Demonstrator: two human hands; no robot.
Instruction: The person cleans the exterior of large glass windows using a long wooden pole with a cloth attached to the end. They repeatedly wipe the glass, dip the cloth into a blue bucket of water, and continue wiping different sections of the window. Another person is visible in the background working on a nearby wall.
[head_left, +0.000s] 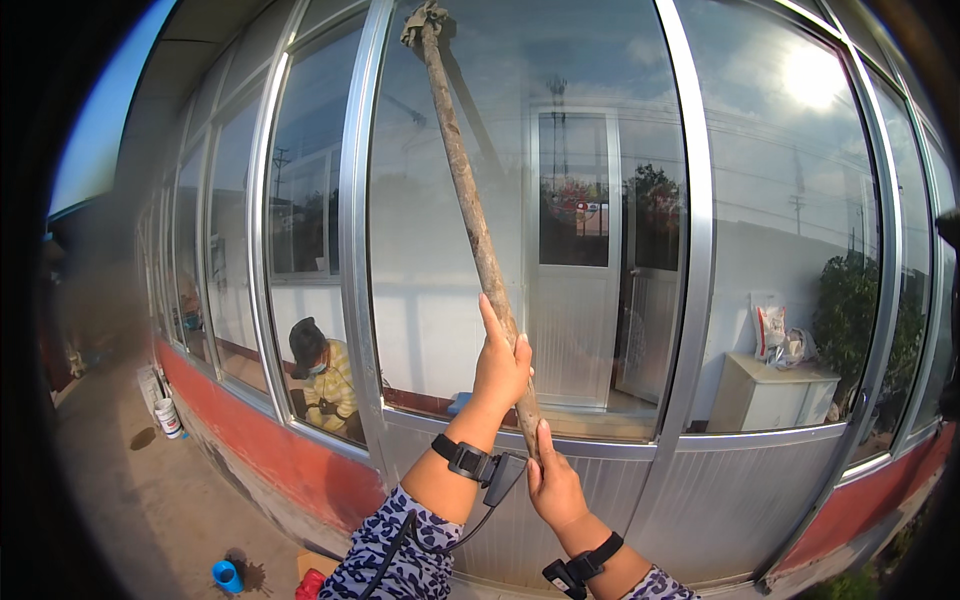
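Observation:
A long wooden pole (474, 206) slants up across a large glass window pane (442, 315). My left hand (502, 367) is wrapped around it partway down, index finger stretched along the wood. Lower, near the bottom end, my right hand (556, 480) grips the same pole. A bunched grey-brown cloth (424, 22) is fixed over the pole's top end and lies against the upper part of the glass. The pole's shadow falls to its right. Both wrists carry black straps with small devices.
Aluminium frames (360, 225) divide the windows above a red-painted wall base (300, 457). A person in a yellow striped top (334, 382) sits behind the left pane. A white bucket (167, 418) and a blue container (226, 576) stand on the ground. Behind the right pane is a cabinet (772, 390).

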